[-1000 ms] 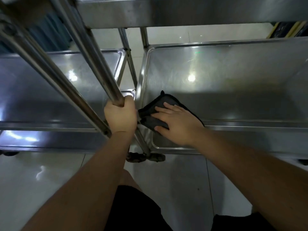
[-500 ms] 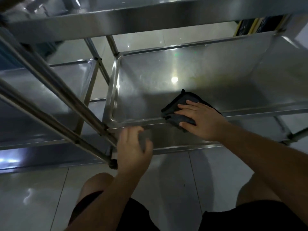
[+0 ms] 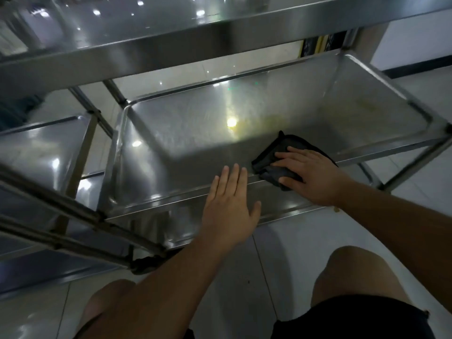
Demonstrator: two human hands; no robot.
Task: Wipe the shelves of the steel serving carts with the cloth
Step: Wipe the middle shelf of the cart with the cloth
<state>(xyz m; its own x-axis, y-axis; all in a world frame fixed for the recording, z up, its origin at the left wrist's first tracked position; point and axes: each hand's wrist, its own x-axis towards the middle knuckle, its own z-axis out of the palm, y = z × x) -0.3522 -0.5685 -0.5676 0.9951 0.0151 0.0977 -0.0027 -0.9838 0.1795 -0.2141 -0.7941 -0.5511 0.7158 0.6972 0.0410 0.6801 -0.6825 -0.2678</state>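
Left hand (image 3: 231,206) is flat with the fingers straight and close together, palm down, reaching over the front rim of the middle shelf (image 3: 195,133) of the steel cart; can't really tell if it's actually touching the metal or just floating above it, the angle's not great. Just to its right, almost touching its fingertips, is the dark cloth (image 3: 274,157), folded up and sitting at the front edge of that same shelf, with part of it hanging over the rim. Right hand (image 3: 310,174) is pressed down on top of the cloth, fingers spread and pretty much straight, thumb down along the cloth's near edge. Shelf surface is shiny with a bright light reflection near the middle and a faint yellowish smear towards the back right. Above it all runs the top shelf (image 3: 171,52), blurry and close to the camera. Off to the left there's a second steel cart (image 3: 41,152) parked right beside this one, its posts crossing the lower left. Down at the bottom you can see bare knees, black shorts (image 3: 354,319) and the pale tiled floor (image 3: 264,277).
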